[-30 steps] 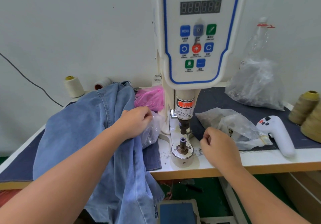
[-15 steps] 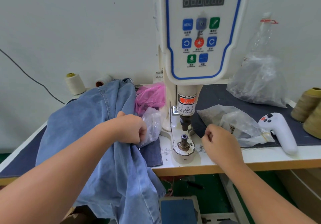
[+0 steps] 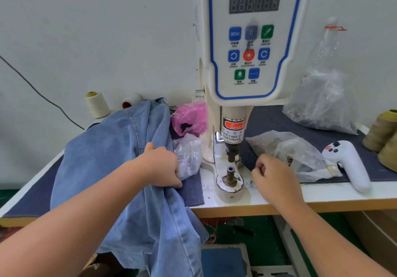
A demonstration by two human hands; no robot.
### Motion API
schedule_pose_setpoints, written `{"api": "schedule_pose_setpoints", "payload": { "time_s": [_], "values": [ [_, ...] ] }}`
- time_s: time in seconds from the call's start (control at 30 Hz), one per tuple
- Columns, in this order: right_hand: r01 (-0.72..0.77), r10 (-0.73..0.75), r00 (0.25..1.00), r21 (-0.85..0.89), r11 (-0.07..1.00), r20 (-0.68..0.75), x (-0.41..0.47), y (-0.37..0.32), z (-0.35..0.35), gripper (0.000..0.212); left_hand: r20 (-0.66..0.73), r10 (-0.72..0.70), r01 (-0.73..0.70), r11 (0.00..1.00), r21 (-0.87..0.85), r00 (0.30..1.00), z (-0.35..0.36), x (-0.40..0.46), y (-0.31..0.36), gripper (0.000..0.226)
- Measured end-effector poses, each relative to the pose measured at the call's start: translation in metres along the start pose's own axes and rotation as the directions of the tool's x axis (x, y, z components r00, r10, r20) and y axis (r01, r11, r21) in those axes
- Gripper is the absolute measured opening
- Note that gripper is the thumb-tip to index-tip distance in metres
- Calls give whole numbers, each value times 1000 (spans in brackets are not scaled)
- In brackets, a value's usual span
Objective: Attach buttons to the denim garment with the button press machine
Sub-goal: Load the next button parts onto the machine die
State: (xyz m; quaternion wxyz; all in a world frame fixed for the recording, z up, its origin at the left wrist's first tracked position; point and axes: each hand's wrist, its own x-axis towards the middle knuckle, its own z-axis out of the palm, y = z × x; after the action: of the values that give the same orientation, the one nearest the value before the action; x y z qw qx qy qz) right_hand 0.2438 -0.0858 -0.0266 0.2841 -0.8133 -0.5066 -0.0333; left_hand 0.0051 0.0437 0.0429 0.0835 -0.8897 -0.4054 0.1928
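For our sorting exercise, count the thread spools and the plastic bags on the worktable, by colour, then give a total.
Cream thread spools: 2
Olive-tan thread spools: 2
Pink plastic bags: 1
Clear plastic bags: 3
Total: 8

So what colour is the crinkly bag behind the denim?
Pink, the plastic bag beside the machine; the head view shows it best.

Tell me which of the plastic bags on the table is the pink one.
The pink bag lies just left of the machine column, behind the denim garment. The other bags are clear: one by the left hand, two right of the machine.
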Motion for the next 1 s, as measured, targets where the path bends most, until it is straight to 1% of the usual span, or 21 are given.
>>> {"api": "schedule_pose_setpoints", "payload": {
  "time_s": [0.07,0.17,0.27,0.37,0.43,0.47,0.53,0.63,0.7,0.83,0.9,1.0],
  "values": [
    [-3,3,1000,-2,1000,0,0,0,0,13,-18,-6,7,998,56,1000,3,1,6,34],
    [-3,3,1000,-2,1000,-4,-1,-1,0,14,-19,-27,28,997,65,999,4,2,11,33],
    [-4,4,1000,-3,1000,-4,-1,-1,-1,14,-27,-38,39,999,37,999,4,1,13,20],
    [-2,2,1000,7,1000,-1,0,-1,-1,14,-48,-41,41,999,-8,998,4,-2,13,14],
    [0,0,1000,9,1000,7,0,-1,-1,13,-74,-54,50,997,-54,996,1,-5,14,14],
    [0,0,1000,8,1000,10,0,-1,-1,13,-105,-64,54,994,-90,992,-1,-6,14,15],
    [-3,2,1000,5,1000,14,0,-1,-1,12,-210,-95,54,979,-196,973,-5,-9,16,19],
    [-3,3,1000,4,1000,10,0,-1,-1,12,-367,-127,-25,923,-383,921,-10,-13,25,21],
    [-4,4,1000,8,1000,9,0,-2,-1,12,-409,-131,-103,858,-503,903,-13,-14,35,18],
    [-9,9,1000,7,1000,8,0,-2,-2,12,-425,-140,-218,694,-686,894,-18,-13,51,21],
    [-10,10,1000,7,1000,9,-1,-2,-2,12,-433,-140,-249,646,-722,891,-17,-11,54,22],
    [-11,11,1000,14,1000,6,-1,-2,-3,13,-431,-116,-279,607,-744,895,-12,-10,59,22]
  ]
}}
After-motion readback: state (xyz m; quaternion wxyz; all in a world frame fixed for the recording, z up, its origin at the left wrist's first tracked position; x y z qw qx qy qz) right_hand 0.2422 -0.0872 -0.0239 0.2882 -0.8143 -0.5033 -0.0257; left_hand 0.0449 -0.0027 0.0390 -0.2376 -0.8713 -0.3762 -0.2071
